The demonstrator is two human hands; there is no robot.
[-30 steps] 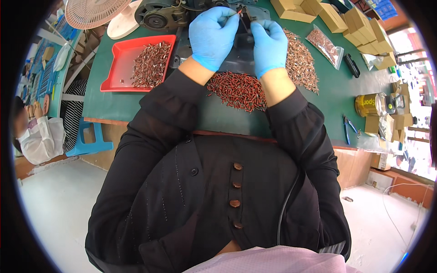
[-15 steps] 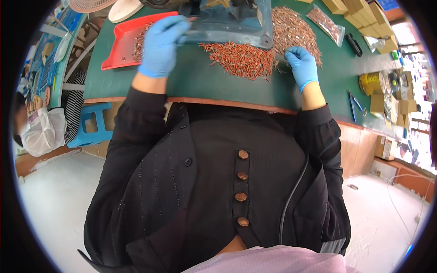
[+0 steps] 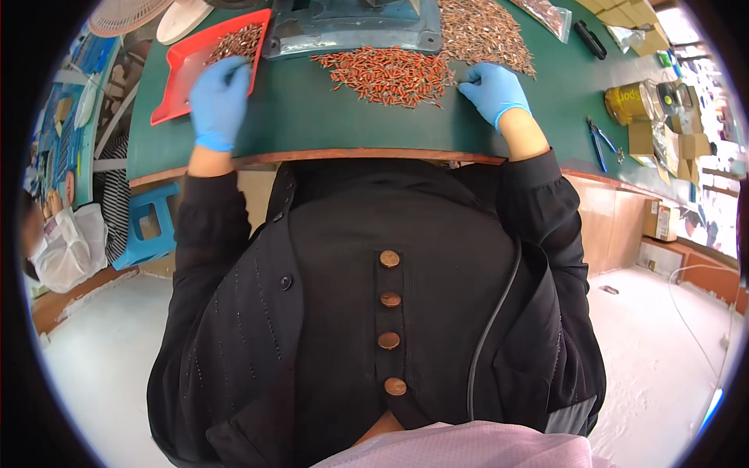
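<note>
Centrally, the green-topped workbench with a wooden front edge is carrying all of the work items. At its far edge, the grey-blue metal machine base is sitting between the shallow red plastic tray on the left and a wider spread of small brownish metal parts on the right. Directly in front of the machine base, the heap of small orange-red tubular pieces is lying on the green surface.

The left hand, in a blue glove, is resting at the near right corner of the red tray. Its fingers are lying close together and curling over the tray rim, touching the small brown parts held in the tray. Whether a part is being pinched cannot be told.

The right hand, also in a blue glove, is lying on the bench just beside the right end of the orange-red heap. Its fingers are bunching together toward the heap, with the fingertips at the edge of the pieces. A grip on any single piece cannot be told.
</note>
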